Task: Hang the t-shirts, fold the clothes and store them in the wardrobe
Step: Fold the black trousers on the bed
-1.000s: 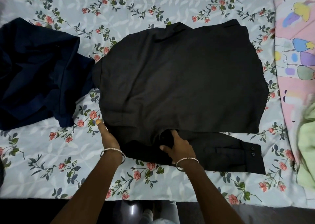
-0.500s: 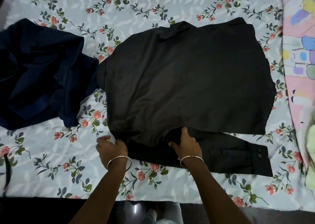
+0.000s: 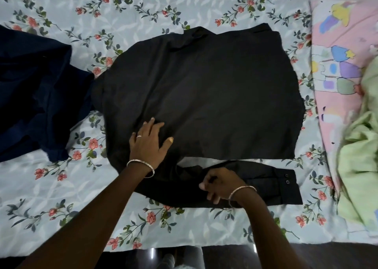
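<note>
A black shirt (image 3: 204, 88) lies spread flat in the middle of the floral bed sheet (image 3: 61, 197), collar toward the far side. Its long sleeve (image 3: 272, 184), with a buttoned cuff, stretches to the right along the near edge. My left hand (image 3: 149, 142) presses flat on the shirt's lower left part, fingers spread. My right hand (image 3: 221, 184) has its fingers curled round the sleeve fabric near the shoulder end.
A crumpled dark navy garment (image 3: 34, 92) lies at the left, touching the shirt's edge. A pink patterned pillow (image 3: 339, 68) and a light green cloth (image 3: 362, 158) lie at the right. The bed's near edge (image 3: 184, 248) runs along the bottom.
My left hand moved from the shirt's lower left corner up onto the body and now lies flat. My right hand shifted right and nearer, closing on the sleeve.
</note>
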